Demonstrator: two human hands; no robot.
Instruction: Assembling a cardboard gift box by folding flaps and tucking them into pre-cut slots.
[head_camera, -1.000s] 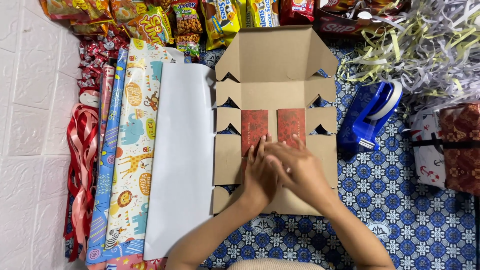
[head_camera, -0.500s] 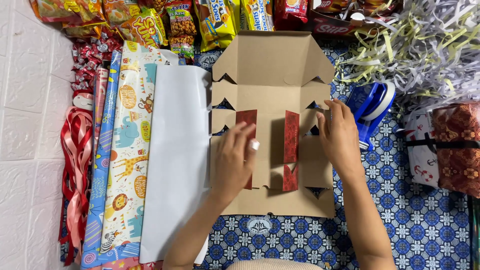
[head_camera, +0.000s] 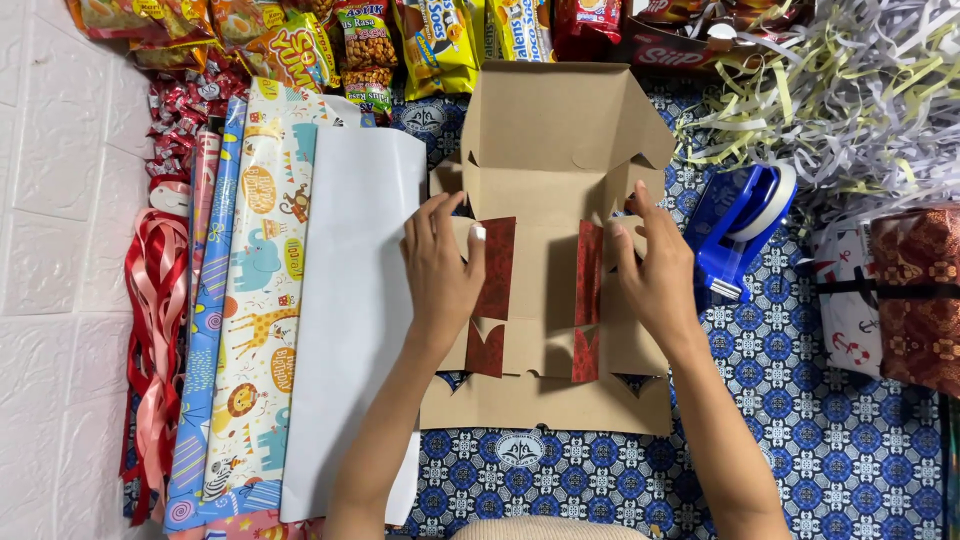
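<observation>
A brown cardboard box blank (head_camera: 545, 150) lies partly folded on the blue patterned cloth (head_camera: 830, 450). Its two side walls stand raised and show dark red patterned inner faces (head_camera: 497, 265). My left hand (head_camera: 440, 265) grips the left wall, thumb on the red face. My right hand (head_camera: 655, 270) holds the right wall with its red face (head_camera: 588, 270) turned inward. The box's front flap (head_camera: 545, 405) lies flat near me, and the back lid panel stretches away.
Rolls of wrapping paper (head_camera: 260, 300) and a white sheet (head_camera: 350, 320) lie to the left, red ribbons (head_camera: 155, 330) beside them. A blue tape dispenser (head_camera: 740, 230) sits right of the box. Shredded paper (head_camera: 850, 110), snack packets (head_camera: 400, 40) and wrapped gifts (head_camera: 915, 295) surround it.
My hands moved from the box's middle out to its sides. The two side walls went from flat to raised, red faces turning inward.
</observation>
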